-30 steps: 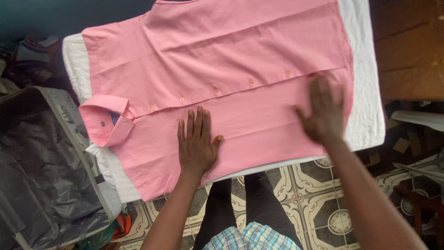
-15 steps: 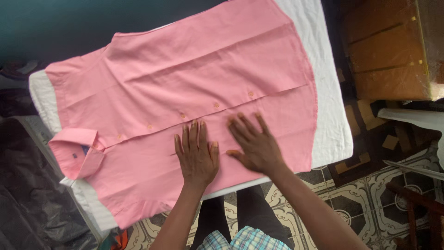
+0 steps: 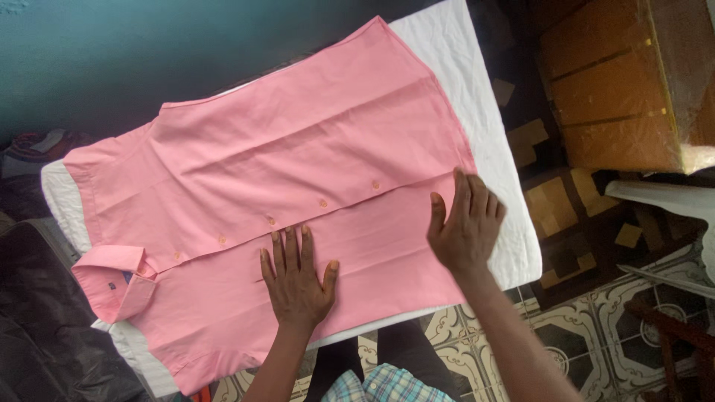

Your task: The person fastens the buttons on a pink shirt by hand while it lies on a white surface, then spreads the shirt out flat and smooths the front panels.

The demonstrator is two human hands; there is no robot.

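A pink short-sleeved shirt (image 3: 298,156) lies flat, buttoned front up, on a white padded board (image 3: 477,97), with its collar (image 3: 112,279) at the left. My left hand (image 3: 298,279) presses palm down on the near half of the shirt, fingers spread, just below the button line. Over the shirt's hem end at the right, my right hand (image 3: 465,223) rests flat with fingers together. Neither hand holds anything.
A dark bag (image 3: 45,335) lies at the lower left beside the board. A wooden box wrapped in plastic (image 3: 625,82) stands at the upper right. A white plastic chair part (image 3: 670,201) sits at the right, above a patterned tile floor (image 3: 596,327). A teal wall (image 3: 149,52) is behind.
My right hand has slid right along the near half of the shirt, from beside my left hand out toward the hem. My left hand has stayed pressed in place.
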